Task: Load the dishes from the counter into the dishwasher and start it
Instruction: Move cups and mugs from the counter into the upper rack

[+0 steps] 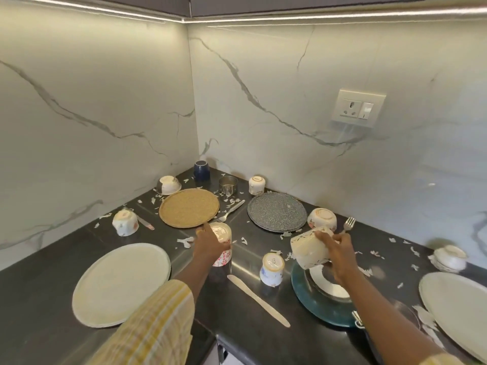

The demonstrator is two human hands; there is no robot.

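My left hand grips an upturned white cup with red flowers in the middle of the dark counter. My right hand holds a cream bowl tilted on its side and a fork, just above a teal plate with a white dish on it. A small blue-patterned cup stands upside down between my hands. The dishwasher is out of sight.
A cream plate lies front left and another cream plate front right. A tan plate and a grey plate sit further back. Upturned bowls and cups, a steel cup, a fork, a flat wooden knife and white scraps are scattered.
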